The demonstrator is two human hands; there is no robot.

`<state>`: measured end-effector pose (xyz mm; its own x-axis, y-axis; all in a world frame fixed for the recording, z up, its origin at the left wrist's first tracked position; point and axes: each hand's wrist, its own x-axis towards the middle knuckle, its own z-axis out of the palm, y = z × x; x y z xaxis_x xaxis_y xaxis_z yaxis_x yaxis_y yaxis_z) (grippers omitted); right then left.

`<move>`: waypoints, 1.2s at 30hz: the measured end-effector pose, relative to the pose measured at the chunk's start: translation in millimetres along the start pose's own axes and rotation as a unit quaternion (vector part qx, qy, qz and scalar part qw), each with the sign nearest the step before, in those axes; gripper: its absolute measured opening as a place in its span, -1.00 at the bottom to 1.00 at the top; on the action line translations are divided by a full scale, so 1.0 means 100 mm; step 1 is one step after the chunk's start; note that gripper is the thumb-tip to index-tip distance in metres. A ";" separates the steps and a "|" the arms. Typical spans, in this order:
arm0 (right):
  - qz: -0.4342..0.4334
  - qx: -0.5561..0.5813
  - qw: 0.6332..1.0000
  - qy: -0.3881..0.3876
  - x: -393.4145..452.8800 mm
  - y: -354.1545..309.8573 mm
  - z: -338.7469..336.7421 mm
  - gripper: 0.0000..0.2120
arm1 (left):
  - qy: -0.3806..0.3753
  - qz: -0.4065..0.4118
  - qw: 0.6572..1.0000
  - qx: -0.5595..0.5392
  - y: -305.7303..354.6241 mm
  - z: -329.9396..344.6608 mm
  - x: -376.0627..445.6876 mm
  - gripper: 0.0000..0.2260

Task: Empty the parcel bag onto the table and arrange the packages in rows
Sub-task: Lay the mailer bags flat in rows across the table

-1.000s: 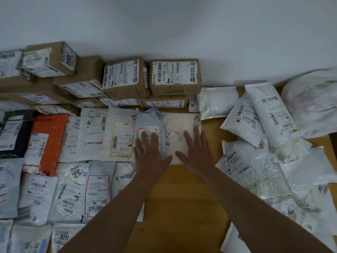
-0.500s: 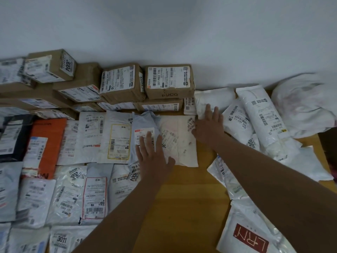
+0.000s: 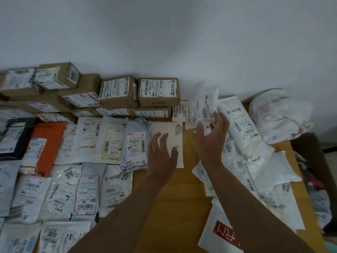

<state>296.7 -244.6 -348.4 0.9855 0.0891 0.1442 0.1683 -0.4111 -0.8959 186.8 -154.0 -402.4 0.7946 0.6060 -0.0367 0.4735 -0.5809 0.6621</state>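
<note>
Brown cardboard boxes [image 3: 158, 92] are stacked along the wall, and flat mailers [image 3: 91, 139] lie in rows in front of them on the wooden table [image 3: 175, 207]. My left hand [image 3: 161, 154] lies flat with fingers spread on a cream padded envelope [image 3: 177, 143] at the right end of the middle row. Beside it is a grey-blue mailer [image 3: 135, 141]. My right hand [image 3: 212, 137] grips a white plastic package [image 3: 202, 108] marked 1004, lifted and tilted above the table. A loose heap of white mailers [image 3: 255, 161] lies to the right.
A crumpled white bag [image 3: 279, 114] sits at the far right against the wall. A white mailer with a red logo [image 3: 224, 232] lies near the front right under my forearm. The table's right edge drops to a dark object and clutter on the floor.
My right hand has closed on the white package at the back and raised it off the table. My left hand slid right from the grey-blue mailer onto the cream envelope.
</note>
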 end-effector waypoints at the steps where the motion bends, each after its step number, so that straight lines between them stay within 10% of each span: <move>1: 0.038 0.039 0.998 0.018 -0.05 0.00 -0.11 -0.56 | 0.009 -0.025 0.998 -0.050 0.08 -0.01 0.00 -0.53; 8: 0.226 0.136 0.965 0.001 -0.50 0.22 -0.69 -0.81 | -0.020 -0.295 0.860 -0.417 0.44 -0.12 -0.19 -0.71; 16: 0.253 0.008 0.939 -0.233 -1.27 0.63 -0.77 -0.31 | -0.006 -0.317 0.886 -0.338 -0.04 -0.26 -1.31 -0.79; 24: 0.232 -0.049 0.893 -0.382 -2.31 0.68 -0.45 -0.53 | 0.034 -0.378 0.917 -0.122 -0.73 -0.49 -2.15 -0.58; 36: 0.217 -0.105 0.885 -0.399 -3.48 0.29 0.37 -0.28 | 0.029 -0.360 0.932 0.021 -1.80 -1.23 -2.61 -0.54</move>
<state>-42.3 -253.4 -440.0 0.6438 0.4592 -0.6121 -0.1401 -0.7157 -0.6842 -152.4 -141.2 -419.9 0.2438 0.8744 -0.4195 0.8917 -0.0321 0.4514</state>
